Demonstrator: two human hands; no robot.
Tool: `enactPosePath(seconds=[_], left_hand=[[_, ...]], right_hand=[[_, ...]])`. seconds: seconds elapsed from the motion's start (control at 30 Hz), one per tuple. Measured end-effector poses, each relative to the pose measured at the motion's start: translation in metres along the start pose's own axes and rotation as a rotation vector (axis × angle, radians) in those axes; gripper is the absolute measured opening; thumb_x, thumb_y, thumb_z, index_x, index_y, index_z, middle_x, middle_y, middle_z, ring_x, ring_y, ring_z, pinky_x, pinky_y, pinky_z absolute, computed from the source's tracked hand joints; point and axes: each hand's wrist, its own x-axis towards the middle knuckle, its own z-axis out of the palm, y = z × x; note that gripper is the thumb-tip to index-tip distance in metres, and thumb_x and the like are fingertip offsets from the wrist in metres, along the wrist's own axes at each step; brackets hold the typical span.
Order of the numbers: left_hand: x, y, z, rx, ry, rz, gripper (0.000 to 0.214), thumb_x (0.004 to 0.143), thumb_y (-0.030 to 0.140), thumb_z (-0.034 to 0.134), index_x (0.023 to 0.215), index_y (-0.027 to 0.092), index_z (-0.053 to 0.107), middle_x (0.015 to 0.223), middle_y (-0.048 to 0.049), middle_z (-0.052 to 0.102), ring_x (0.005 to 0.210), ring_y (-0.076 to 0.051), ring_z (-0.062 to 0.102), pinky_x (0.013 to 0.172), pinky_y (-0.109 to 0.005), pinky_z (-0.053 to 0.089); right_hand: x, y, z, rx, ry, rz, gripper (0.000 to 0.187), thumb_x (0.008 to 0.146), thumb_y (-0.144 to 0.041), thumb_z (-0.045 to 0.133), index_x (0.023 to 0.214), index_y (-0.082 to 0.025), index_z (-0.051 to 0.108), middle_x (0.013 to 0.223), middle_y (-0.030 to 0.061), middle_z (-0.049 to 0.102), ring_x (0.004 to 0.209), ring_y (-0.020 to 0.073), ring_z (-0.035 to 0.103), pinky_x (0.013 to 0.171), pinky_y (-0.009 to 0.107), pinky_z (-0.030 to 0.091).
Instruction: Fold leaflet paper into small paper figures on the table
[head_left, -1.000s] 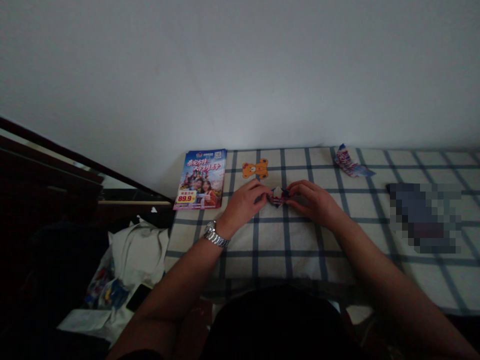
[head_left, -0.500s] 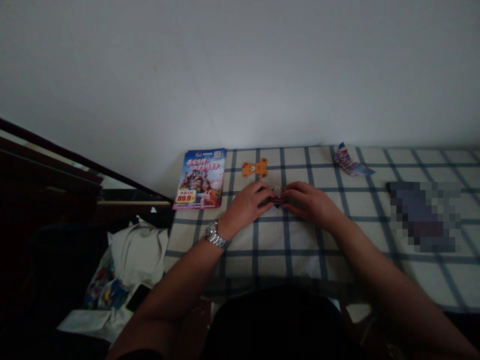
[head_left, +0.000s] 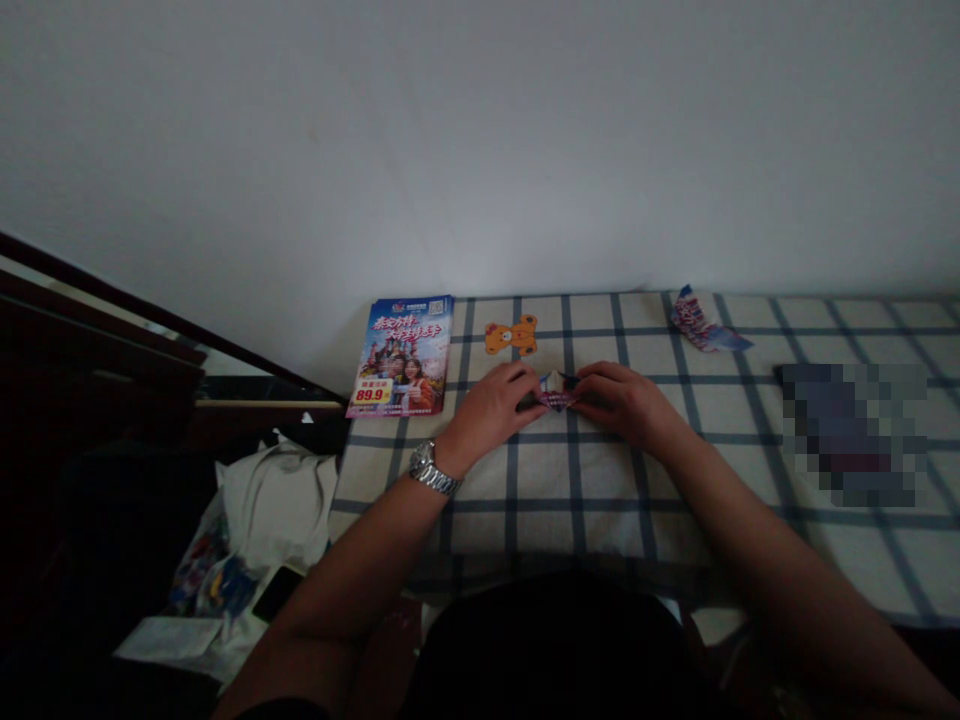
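Where the wall [head_left: 480, 150] meets the cloth-covered surface [head_left: 540, 510], the surface extends beneath both hands and well beyond the right hand. A white bag [head_left: 277, 490] sits off the surface, nearer the body than the left hand and to its left. A leaflet stack [head_left: 409, 345] lies to the left of the left hand; a dark pixelated object [head_left: 825, 425], identity not determinable, lies well right of the right hand. The left hand [head_left: 501, 405] and right hand [head_left: 626, 405] face each other, each pinched on one end of the folded paper. Loose printed paper [head_left: 701, 328] rests beyond the right hand, near the wall. A bear figure [head_left: 511, 336] lies just beyond the left hand. The folded paper [head_left: 556, 397] spans the fingertips. Compared with half a second ago, the hands have parted slightly, exposing more paper; this suggests its folds are being opened or adjusted under two-sided control.
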Motion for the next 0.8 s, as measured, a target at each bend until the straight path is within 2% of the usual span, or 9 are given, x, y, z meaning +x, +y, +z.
enactPosePath(seconds=[0.1,0.3,0.47,0.63,0.73,0.8], left_hand=[[0.0004,-0.0012,0.0002,-0.003,0.012,-0.009,0.019,0.093,0.028,0.078,0.102,0.020,0.064,0.114,-0.0058,0.067,0.107,-0.023,0.064,0.093,-0.039,0.056],[0.0015,-0.0006,-0.0003,-0.055,0.029,-0.017,0.013,0.098,0.025,0.071,0.092,0.019,0.061,0.098,-0.0032,0.065,0.092,-0.019,0.062,0.082,-0.034,0.053],[0.0016,0.0006,0.0003,-0.131,0.050,-0.010,0.010,0.098,0.024,0.070,0.095,0.019,0.061,0.104,-0.0035,0.063,0.093,-0.017,0.063,0.083,-0.032,0.054],[0.0020,0.0014,0.0003,-0.172,0.067,0.009,0.011,0.099,0.022,0.068,0.109,0.021,0.065,0.111,-0.0040,0.064,0.104,-0.018,0.065,0.093,-0.035,0.056],[0.0016,0.0007,0.0017,-0.201,0.074,0.027,0.014,0.099,0.022,0.068,0.114,0.023,0.067,0.115,-0.0045,0.063,0.108,-0.018,0.065,0.096,-0.036,0.057],[0.0014,0.0003,0.0030,-0.211,0.082,0.025,0.011,0.100,0.023,0.067,0.111,0.023,0.068,0.115,-0.0048,0.063,0.107,-0.018,0.066,0.094,-0.036,0.058]], right_hand=[[0.0004,-0.0006,0.0001,0.037,0.024,0.027,0.006,0.096,-0.027,0.071,0.102,-0.025,0.073,0.113,0.0085,0.073,0.100,0.0256,0.073,0.085,0.040,0.062],[-0.0001,-0.0011,-0.0005,0.154,0.044,0.089,0.005,0.097,-0.029,0.071,0.097,-0.023,0.069,0.108,0.0074,0.076,0.092,0.0237,0.075,0.079,0.037,0.061],[0.0004,-0.0031,-0.0006,0.222,0.067,0.086,0.008,0.097,-0.030,0.070,0.093,-0.023,0.068,0.112,0.0087,0.077,0.098,0.0245,0.076,0.084,0.038,0.063],[0.0014,-0.0063,-0.0006,0.232,0.085,0.082,0.009,0.097,-0.029,0.071,0.091,-0.024,0.068,0.115,0.0094,0.076,0.102,0.0250,0.076,0.087,0.040,0.064],[0.0016,-0.0070,-0.0014,0.243,0.087,0.082,0.005,0.096,-0.028,0.071,0.095,-0.024,0.069,0.114,0.0090,0.075,0.103,0.0250,0.075,0.088,0.042,0.065],[0.0015,-0.0071,-0.0016,0.257,0.063,0.077,0.009,0.095,-0.030,0.072,0.103,-0.025,0.071,0.116,0.0090,0.075,0.102,0.0249,0.075,0.088,0.042,0.065]])
